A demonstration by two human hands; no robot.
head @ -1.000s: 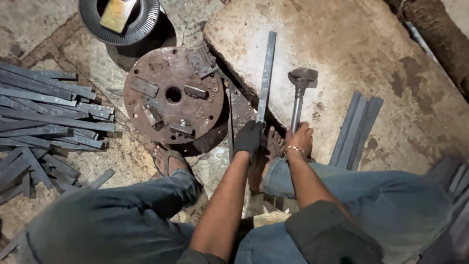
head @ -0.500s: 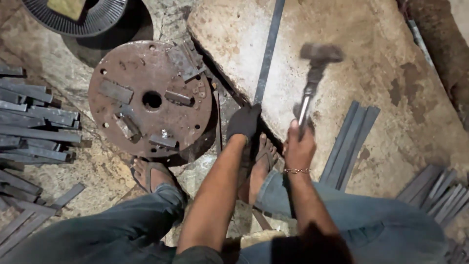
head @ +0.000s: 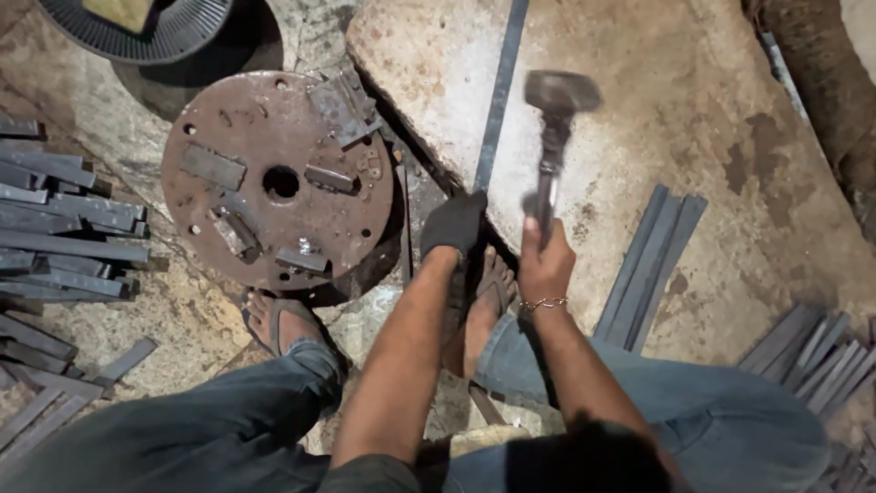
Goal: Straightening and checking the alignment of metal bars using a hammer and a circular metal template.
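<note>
The left hand (head: pixel 453 224), in a dark glove, is pressing down on the near end of a long flat steel strip (head: pixel 499 100), its grip closed over the metal; the strip is lying straight along a rough, pale stone slab (head: pixel 639 119), running away from the person; the right hand (head: pixel 546 265), bare with a thin chain at the wrist, is wrapping its grip tightly round the handle of a hammer (head: pixel 557 119), whose blurred dark head is hanging above the slab just right of the strip; left of the slab a round, rusty plate (head: pixel 274 178) with a centre hole is sitting flat; more grey strips (head: pixel 650 265) are lying on the slab's right part.
</note>
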